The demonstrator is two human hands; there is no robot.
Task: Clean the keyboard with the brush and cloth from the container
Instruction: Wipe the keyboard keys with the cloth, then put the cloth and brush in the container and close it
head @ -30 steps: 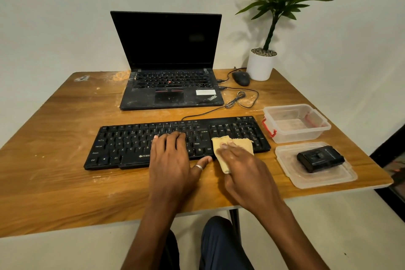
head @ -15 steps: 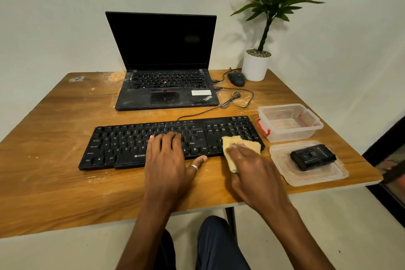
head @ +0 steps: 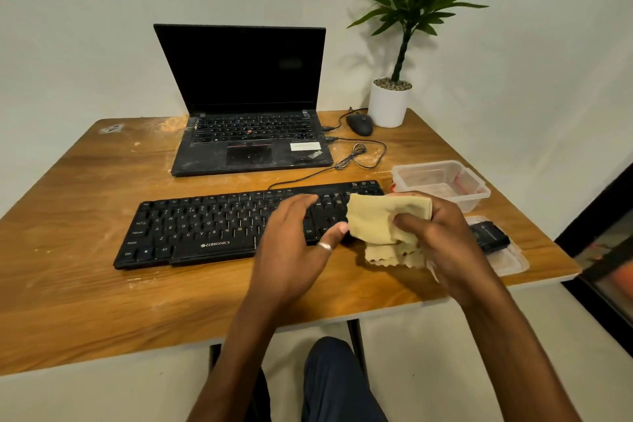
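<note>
— What is the stuff in your right hand (head: 445, 236)?
— Soft, matt yellow cloth (head: 383, 219), its lower edge zigzag-cut. Under my left hand (head: 291, 243), the keyboard (head: 205, 226) is matt black plastic.
— And the table (head: 85, 284)?
— Glossy wood grain, scuffed and dusty. Beyond my right hand the container (head: 442, 183) is clear, smooth plastic; my left thumb wears a shiny metal ring (head: 324, 246).

I wear a plain silver ring (head: 324, 246) on the thumb of my left grip (head: 291, 243). My left forearm (head: 239, 346) and right forearm (head: 513, 336) are bare as far as they show. Dark navy trousers (head: 339, 384) cover my legs.
</note>
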